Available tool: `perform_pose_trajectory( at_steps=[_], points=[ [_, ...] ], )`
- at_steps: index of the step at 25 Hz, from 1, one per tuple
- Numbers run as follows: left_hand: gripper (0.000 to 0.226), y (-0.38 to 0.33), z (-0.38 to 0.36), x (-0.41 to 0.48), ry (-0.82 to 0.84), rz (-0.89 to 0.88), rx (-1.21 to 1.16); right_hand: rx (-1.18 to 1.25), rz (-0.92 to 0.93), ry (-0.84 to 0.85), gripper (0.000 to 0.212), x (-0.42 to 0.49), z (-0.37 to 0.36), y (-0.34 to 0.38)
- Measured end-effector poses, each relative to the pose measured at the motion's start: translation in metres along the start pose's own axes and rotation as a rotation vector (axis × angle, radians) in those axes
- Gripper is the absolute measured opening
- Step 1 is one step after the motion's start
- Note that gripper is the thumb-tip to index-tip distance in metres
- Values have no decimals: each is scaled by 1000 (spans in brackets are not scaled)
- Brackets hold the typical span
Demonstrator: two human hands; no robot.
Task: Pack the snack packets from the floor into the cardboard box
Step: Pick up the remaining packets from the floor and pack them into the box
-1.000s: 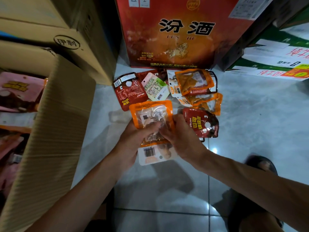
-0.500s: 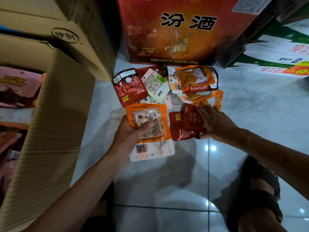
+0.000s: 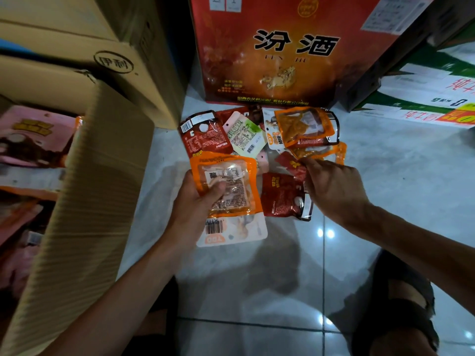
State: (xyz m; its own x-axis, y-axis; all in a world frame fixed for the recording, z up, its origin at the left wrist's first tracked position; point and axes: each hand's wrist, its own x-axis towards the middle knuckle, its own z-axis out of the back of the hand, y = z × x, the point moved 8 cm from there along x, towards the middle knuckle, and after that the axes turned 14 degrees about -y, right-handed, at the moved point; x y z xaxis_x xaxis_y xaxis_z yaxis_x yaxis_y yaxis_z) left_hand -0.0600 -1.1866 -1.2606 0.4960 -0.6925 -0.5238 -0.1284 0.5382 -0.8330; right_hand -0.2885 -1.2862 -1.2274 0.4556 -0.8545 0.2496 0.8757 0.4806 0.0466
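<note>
Glossy floor tiles (image 3: 398, 201) carry the loose snack packets (image 3: 244, 136) in front of the red carton (image 3: 282, 80). The grip of the left hand (image 3: 190, 211) pinches an orange-topped stack (image 3: 231, 191), probably to gather several per trip; that of the right hand (image 3: 334, 188) pinches a red packet (image 3: 291, 164). The cardboard box (image 3: 97, 201) stands left of the carton.

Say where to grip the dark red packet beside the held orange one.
Likely the dark red packet by its near right corner, fingers from the person's side: it lies flat, that corner on bare floor, while the orange packet in the left hand crowds its left edge.
</note>
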Motion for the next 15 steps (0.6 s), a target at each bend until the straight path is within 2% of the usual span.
perform_pose_trajectory(
  at_steps=[2,4,5,6,11,15],
  points=[
    [34,-23,16,1,-43,-81,16,319,-212,4,22,12,17,20],
    [30,-52,35,1,-86,-172,27,818,-572,121,17,23,25,46],
    [28,-66,47,0,-107,-210,25,982,-695,179,18,29,30,65],
    [29,-80,60,-1,-131,-249,25,1047,-722,205,19,38,39,84],
    [37,-133,127,-5,-262,-433,-21,1025,-496,137,17,92,82,163],
    [28,-145,214,2,-418,-467,-25,1051,-341,142,17,126,89,238]
  ],
)
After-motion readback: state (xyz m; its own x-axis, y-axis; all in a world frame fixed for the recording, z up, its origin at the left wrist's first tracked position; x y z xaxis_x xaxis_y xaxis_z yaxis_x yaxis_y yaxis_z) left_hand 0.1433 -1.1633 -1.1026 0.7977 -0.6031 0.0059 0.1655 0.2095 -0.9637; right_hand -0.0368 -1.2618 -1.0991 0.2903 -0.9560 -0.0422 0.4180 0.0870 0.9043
